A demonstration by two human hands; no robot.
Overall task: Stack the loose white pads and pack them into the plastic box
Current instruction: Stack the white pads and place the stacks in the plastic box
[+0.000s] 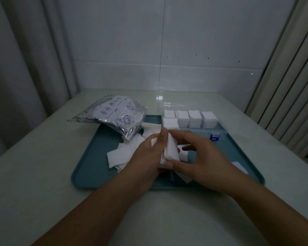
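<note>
Both bare forearms are reaching in from the bottom of the frame and meeting at its centre. The left hand (150, 153) is curling around the stack of pads (170, 150), its thumb lying along the stack's top edge. The right hand (201, 157) is pinching the same stack's near corner with thumb and forefinger, its other fingers spreading loosely behind.

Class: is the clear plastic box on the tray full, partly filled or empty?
Partly filled. The plastic box holds five pad stacks toward its back and left; its front right section is bare.
</note>
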